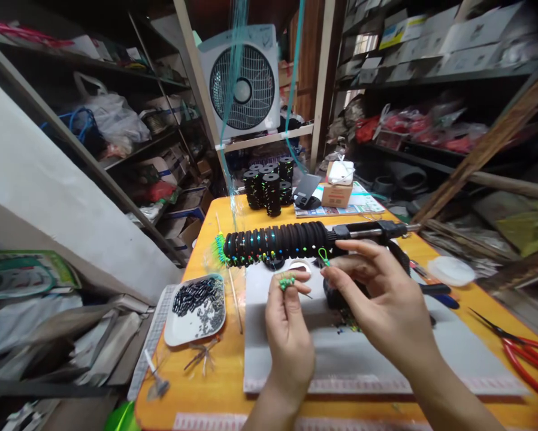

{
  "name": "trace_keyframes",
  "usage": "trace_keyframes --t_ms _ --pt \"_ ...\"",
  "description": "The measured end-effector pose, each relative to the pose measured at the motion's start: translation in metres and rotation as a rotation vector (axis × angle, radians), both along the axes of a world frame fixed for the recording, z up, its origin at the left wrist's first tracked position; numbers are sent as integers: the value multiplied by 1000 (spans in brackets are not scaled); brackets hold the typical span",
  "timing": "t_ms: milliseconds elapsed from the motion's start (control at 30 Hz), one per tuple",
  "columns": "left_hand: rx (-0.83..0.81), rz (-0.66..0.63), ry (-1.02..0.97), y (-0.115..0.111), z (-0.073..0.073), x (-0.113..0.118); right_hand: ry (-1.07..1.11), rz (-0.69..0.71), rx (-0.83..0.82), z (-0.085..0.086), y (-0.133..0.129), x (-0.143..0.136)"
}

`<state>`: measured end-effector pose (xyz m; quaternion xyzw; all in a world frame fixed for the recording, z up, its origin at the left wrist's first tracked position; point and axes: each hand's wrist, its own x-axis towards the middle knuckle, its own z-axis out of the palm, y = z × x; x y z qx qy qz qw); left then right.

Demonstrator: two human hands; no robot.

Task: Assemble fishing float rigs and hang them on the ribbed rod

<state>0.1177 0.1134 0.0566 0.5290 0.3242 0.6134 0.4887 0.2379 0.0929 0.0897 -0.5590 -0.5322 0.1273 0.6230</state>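
My left hand (289, 323) is closed on a small cluster of green beads (287, 282), held between thumb and fingers. To its right, my right hand (377, 293) pinches a bright green cord loop (324, 256) with thumb and index finger; its other fingers are raised. Just beyond both hands, a horizontal rod carries a row of black ribbed rings (291, 236) dotted with coloured beads. Green and yellow pieces (221, 248) cluster at the rod's left end. Below the hands lies a grey-white board (287, 365).
A white tray (174, 335) of black tubes and small metal pieces sits left on the yellow table (224, 389). Red-handled pliers (520, 350) lie right. Black spools (271, 194), a phone (307, 188) and a cardboard box (336, 194) stand behind, below a fan (242, 84).
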Motion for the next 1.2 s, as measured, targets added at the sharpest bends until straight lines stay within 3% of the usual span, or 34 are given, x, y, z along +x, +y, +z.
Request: trace_keyframes --t_ms 133,333,500,633,767,1000,1200 --pt "23 -18 -25 1 4 -2 35 -19 0 6 11 4" --pt "-71 -24 22 1 11 -7 -215 -50 -85 -4 0 6" --pt "-133 -119 18 -1 15 -6 -519 -186 123 -5 -18 -1" --pt "-125 -158 50 -6 12 -3 -399 13 82 7 -16 -11" --pt "-54 -142 107 -7 10 -1 -235 103 39 11 -8 -15" --pt "14 63 -10 4 3 -6 22 26 -4 5 -5 -14" --pt "-24 66 -10 3 0 -13 15 -39 -46 13 11 -13"
